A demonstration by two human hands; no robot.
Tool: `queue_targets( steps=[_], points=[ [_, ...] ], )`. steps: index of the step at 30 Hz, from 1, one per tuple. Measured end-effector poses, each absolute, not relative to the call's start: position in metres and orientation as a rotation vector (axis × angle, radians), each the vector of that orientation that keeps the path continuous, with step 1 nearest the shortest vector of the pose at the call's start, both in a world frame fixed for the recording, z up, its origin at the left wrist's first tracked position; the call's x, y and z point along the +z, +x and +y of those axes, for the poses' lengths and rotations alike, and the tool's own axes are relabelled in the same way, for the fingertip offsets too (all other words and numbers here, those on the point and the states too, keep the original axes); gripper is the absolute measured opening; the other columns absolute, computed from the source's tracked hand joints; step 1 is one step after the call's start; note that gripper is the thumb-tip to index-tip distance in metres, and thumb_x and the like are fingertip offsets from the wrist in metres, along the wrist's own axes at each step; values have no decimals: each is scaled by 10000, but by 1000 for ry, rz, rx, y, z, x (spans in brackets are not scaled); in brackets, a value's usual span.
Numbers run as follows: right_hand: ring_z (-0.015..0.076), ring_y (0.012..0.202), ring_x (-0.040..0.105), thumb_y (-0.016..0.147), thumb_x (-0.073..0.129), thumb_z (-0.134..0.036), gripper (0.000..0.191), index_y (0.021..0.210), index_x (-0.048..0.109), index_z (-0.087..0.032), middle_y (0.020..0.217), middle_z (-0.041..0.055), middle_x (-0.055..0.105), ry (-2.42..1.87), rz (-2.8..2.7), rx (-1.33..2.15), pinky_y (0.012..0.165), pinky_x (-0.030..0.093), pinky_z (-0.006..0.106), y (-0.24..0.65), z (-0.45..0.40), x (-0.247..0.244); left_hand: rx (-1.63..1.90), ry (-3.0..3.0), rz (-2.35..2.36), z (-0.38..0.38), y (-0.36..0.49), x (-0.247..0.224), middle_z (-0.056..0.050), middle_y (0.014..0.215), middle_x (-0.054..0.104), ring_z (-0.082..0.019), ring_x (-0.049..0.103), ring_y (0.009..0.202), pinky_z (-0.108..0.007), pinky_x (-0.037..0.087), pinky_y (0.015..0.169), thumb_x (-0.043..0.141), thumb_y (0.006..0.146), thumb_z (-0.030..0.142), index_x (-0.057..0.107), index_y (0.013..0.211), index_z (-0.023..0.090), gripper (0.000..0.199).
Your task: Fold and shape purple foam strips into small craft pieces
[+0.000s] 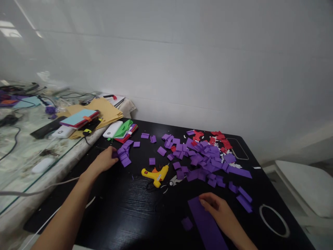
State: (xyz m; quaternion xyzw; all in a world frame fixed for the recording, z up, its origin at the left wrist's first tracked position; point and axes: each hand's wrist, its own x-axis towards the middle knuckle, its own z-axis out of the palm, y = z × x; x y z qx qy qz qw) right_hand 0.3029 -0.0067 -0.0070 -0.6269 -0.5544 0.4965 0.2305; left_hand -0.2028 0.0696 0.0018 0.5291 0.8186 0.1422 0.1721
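Observation:
My left hand [104,160] is at the left of the black table, thumb and fingers closed on the edge of a folded purple paper piece; more purple pieces [125,158] lie in a bunch against it. Near the front, my right hand [214,205] pinches the upper right edge of a long purple paper strip [206,225], which lies slanted and runs out of view at the bottom. A small purple square [186,224] lies just left of the strip. Between my hands rests a yellow glue gun [157,175], with scissors [173,180] beside its nozzle, partly under purple pieces.
A large heap of purple folded pieces [205,156] spreads over the table's right half, with red scraps [221,139] behind. Coloured paper [126,131] and a white device [112,129] lie at the back left. A white ring [274,220] is at the right; cables cross the left edge.

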Motion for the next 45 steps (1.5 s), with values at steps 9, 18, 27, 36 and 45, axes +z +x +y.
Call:
queue_targets(
  steps=[9,18,27,36,45],
  points=[
    [305,837,725,741,703,-610,384,829,808,-251,841,87,789,-1715,-1505,1371,792,586,408,306,-6,-16,451,1722,2216,63,-207,12,-138,1311,753,-337,708,1232,-431,526,1101,658,745,209,632,1208,227,464],
    [301,855,720,721,701,-615,399,828,801,-244,848,91,782,-1729,-1465,1388,781,585,384,306,-7,-20,295,2147,1817,57,-199,28,-122,1336,724,-291,677,1266,-398,493,1165,518,840,153,737,1232,222,454],
    [271,804,705,694,745,-611,414,803,805,-216,800,77,772,-1719,-1409,1398,734,571,340,304,-7,-21,288,2114,1628,52,-199,44,-69,1252,754,-246,712,1154,-354,534,1057,552,842,141,696,1218,234,413],
    [283,843,721,664,765,-628,439,806,816,-216,825,87,779,-1749,-1348,1419,760,585,335,304,-8,-19,21,2150,1577,45,-185,29,-94,1377,703,-264,660,1301,-402,482,1156,542,743,-22,695,1290,229,621],
    [245,779,710,699,767,-644,434,810,812,-226,786,66,764,-1715,-1414,1384,700,572,283,312,-8,-41,-139,2171,1644,39,-182,31,-138,1369,702,-323,671,1282,-429,492,1137,654,804,145,719,1274,195,477]
  ],
)
